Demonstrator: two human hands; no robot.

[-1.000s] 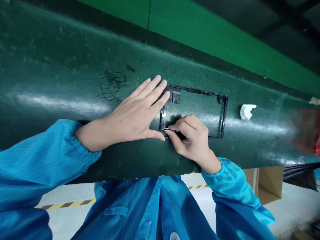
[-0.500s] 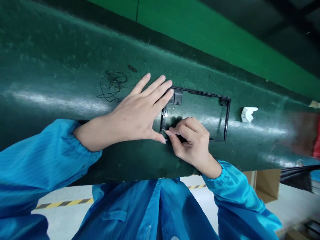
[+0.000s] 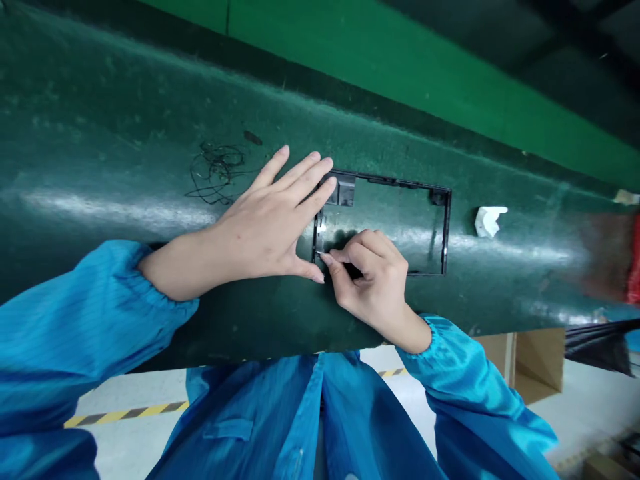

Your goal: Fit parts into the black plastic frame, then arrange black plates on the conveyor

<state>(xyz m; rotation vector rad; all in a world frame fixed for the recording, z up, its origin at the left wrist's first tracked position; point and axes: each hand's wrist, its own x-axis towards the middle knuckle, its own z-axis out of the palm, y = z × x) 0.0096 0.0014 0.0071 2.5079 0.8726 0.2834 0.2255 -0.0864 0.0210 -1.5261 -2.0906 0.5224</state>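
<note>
the right hand (image 3: pixel 373 277) is pinching a thin piece (image 3: pixel 320 253) between thumb and fingertips; only a pale tip is showing past them, so i cannot tell what it is. that tip is meeting, or nearly meeting, the left bar of the black frame (image 3: pixel 447 233), towards its near end. the left hand (image 3: pixel 263 237) is spreading open and gripping nothing, its forefinger reaching over the frame's far left corner, its thumb pointing at the near left one. the frame is lying flat on the green bench (image 3: pixel 100 167), between and beyond the hands.

farther out, a tangle of dark strands (image 3: pixel 220 170) is lying to the far left, and a white piece (image 3: pixel 490 221) is sitting to the right, apart from the frame.

the step in hand is seemingly fine work on that left bar. the next move is probably calling for a light, exact pinch at the tip, with the left hand bracing the frame against sliding.
</note>
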